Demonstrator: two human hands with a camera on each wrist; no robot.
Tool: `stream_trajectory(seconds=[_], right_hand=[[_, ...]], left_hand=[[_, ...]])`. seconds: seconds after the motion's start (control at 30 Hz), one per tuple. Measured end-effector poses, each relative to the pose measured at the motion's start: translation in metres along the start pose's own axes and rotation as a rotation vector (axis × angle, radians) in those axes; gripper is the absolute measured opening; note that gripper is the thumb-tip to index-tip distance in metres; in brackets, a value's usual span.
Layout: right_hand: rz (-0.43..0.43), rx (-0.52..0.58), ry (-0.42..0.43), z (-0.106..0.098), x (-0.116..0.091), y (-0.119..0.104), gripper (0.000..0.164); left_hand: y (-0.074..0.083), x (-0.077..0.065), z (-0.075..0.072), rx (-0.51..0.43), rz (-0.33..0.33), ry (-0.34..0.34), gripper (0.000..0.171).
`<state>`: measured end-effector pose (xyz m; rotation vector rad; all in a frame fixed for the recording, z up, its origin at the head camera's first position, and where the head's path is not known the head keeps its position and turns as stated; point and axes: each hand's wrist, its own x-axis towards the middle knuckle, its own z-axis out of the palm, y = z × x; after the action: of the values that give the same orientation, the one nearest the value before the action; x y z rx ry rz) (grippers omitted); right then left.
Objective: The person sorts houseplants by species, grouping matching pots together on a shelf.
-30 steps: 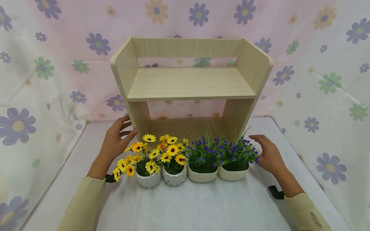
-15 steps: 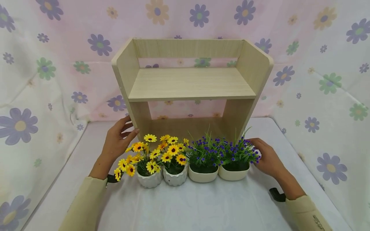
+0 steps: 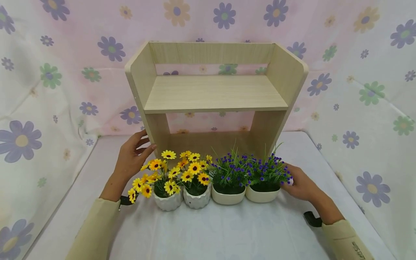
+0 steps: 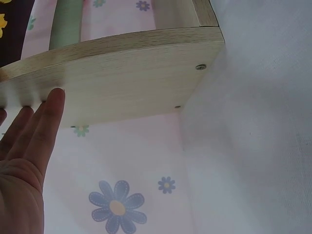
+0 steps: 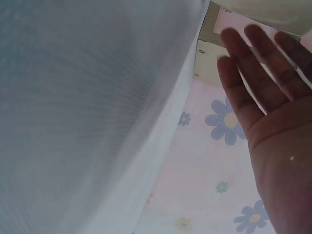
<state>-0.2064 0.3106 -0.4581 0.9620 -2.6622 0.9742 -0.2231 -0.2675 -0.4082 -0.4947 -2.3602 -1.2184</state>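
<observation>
A pale wooden two-tier shelf [image 3: 214,92] stands on the white-covered table. My left hand [image 3: 131,155] rests against its left side panel; in the left wrist view, the extended fingertips touch the panel [image 4: 126,78]. Before the shelf is a row of four small potted plants: two grey-white pots with yellow flowers, and two cream pots with purple flowers. At the right end of the row, beside the cream purple-flower pot [image 3: 262,195], is my right hand [image 3: 300,185], its fingertips partly behind leaves. The right wrist view shows those fingers straight, close to the pot's side [image 5: 282,13].
The yellow-flower pots [image 3: 196,200] and the other cream pot [image 3: 228,198] stand close together along the shelf's front. A floral curtain [image 3: 354,119] surrounds the table [image 3: 211,234] at the back and sides.
My right hand has moved inward to the rightmost purple-flower pot, its fingers passing behind the leaves. The left hand stays against the shelf's side, and the pots stay where they were.
</observation>
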Motion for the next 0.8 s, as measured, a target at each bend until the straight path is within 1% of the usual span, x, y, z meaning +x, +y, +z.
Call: stream_trajectory(seconds=[0.1, 0.2, 0.33, 0.47, 0.53, 0.8], right_hand=[[-0.001, 0.034, -0.038, -0.001, -0.002, 0.001, 0.039], [-0.015, 0.074, -0.074, -0.002, -0.002, 0.002, 0.045], [-0.026, 0.11, -0.102, 0.001, -0.002, 0.002, 0.065], [-0.001, 0.137, -0.114, 0.004, -0.002, -0.001, 0.09], [0.002, 0.138, -0.109, 0.005, -0.001, -0.003, 0.095], [0.032, 0.072, -0.099, 0.006, 0.001, -0.008, 0.089]], left_hand=[[0.0, 0.0, 0.0, 0.004, -0.001, -0.001, 0.068], [0.001, 0.0, 0.0, 0.003, -0.002, -0.001, 0.068], [0.001, 0.0, 0.0, -0.001, -0.001, 0.0, 0.068], [0.001, 0.0, 0.0, -0.003, -0.003, -0.002, 0.069], [0.001, 0.0, -0.001, -0.003, -0.005, -0.004, 0.069], [0.0, -0.001, -0.001, -0.009, -0.012, -0.005, 0.068]])
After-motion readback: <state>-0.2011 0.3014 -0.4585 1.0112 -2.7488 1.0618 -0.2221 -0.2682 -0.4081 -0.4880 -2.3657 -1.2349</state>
